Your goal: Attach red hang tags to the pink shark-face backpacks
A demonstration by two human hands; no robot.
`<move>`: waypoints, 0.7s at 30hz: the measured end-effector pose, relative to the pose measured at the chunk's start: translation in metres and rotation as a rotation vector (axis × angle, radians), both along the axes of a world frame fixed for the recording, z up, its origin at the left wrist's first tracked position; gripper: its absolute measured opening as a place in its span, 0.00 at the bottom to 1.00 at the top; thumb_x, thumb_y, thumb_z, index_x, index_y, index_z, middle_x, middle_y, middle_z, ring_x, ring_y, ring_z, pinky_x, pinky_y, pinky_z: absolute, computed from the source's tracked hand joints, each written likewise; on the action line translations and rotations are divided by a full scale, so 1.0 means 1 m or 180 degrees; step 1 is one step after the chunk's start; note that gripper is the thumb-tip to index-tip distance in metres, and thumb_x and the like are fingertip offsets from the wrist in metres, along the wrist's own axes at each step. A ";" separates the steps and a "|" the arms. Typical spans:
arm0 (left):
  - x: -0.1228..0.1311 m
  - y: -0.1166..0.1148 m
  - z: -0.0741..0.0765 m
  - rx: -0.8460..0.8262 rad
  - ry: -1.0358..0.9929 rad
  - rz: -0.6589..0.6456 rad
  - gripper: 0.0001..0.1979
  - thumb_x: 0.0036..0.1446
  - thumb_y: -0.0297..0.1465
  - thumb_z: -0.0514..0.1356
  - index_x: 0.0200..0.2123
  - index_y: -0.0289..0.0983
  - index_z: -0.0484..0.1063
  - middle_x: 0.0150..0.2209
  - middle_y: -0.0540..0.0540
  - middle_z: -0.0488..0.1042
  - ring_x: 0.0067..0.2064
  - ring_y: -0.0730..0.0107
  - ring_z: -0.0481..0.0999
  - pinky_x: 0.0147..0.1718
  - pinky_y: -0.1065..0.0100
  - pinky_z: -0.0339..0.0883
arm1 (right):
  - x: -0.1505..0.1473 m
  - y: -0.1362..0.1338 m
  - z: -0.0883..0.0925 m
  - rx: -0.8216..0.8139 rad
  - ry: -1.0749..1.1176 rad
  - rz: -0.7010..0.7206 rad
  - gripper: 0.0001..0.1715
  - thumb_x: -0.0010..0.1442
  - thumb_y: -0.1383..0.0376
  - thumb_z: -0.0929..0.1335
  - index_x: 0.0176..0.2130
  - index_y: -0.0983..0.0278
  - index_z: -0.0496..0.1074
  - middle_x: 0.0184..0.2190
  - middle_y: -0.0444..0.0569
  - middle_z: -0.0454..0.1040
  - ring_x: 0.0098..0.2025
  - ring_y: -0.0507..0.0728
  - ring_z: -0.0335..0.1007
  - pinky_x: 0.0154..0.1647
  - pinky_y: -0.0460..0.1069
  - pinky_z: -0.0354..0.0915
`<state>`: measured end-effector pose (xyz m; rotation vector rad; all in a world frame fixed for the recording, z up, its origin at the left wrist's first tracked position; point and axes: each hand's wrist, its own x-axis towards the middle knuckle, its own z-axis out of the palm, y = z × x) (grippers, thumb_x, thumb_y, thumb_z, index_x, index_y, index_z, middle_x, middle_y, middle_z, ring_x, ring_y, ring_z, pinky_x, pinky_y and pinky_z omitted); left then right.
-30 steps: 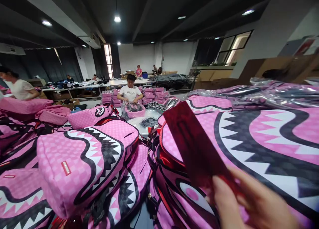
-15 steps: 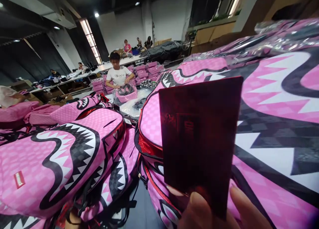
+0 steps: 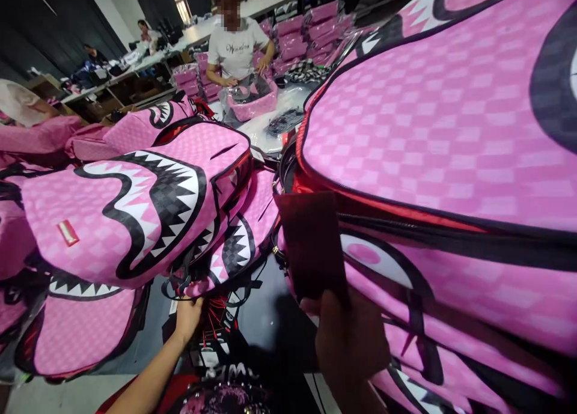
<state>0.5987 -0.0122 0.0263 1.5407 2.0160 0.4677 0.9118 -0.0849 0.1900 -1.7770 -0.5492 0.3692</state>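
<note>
My right hand (image 3: 349, 336) is closed on a dark, flat rectangular card (image 3: 311, 243), held upright in front of a large pink checkered backpack (image 3: 415, 119) with red trim. The front of the card is in shadow. My left hand (image 3: 192, 312) grips the lower edge of another pink backpack (image 3: 175, 197), by its black straps; its fingertips are partly hidden. That backpack lies face up and shows a printed black-and-white shark mouth and a small red label. Beneath it is a further pink backpack (image 3: 238, 246) with the same print.
Red cords with tags (image 3: 219, 324) hang below my left hand. More pink backpacks (image 3: 85, 324) lie at the left. Across the table a person in a white shirt (image 3: 238, 47) handles a pink bag in clear plastic (image 3: 252, 98). Wrapped pink packs (image 3: 288, 35) are stacked behind.
My view has tilted down. My right hand has carried the card lower, left and away from the camera. My left hand and forearm now show more fully by the left backpack.
</note>
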 end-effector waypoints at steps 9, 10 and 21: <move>-0.061 -0.014 0.001 -0.0098 -0.0373 -0.0753 0.28 0.56 0.49 0.56 0.52 0.34 0.69 0.44 0.39 0.78 0.41 0.58 0.78 0.44 0.58 0.70 | -0.071 -0.015 -0.034 0.0059 0.0238 -0.0357 0.15 0.61 0.53 0.65 0.37 0.64 0.66 0.15 0.41 0.70 0.21 0.55 0.72 0.29 0.49 0.69; -0.076 -0.017 0.003 -0.0085 -0.0506 -0.0860 0.28 0.57 0.48 0.56 0.53 0.36 0.68 0.48 0.39 0.77 0.46 0.58 0.77 0.49 0.58 0.69 | -0.083 -0.018 -0.050 0.0020 0.0505 -0.0284 0.16 0.60 0.53 0.65 0.37 0.63 0.66 0.15 0.40 0.69 0.20 0.54 0.71 0.27 0.48 0.68; -0.308 -0.079 -0.026 -0.0961 -0.0205 -0.1178 0.18 0.55 0.50 0.54 0.43 0.48 0.73 0.47 0.52 0.79 0.54 0.53 0.76 0.56 0.58 0.69 | -0.174 -0.062 -0.246 -0.1299 0.1183 -0.0445 0.11 0.62 0.60 0.59 0.37 0.65 0.64 0.23 0.48 0.76 0.17 0.51 0.67 0.23 0.45 0.64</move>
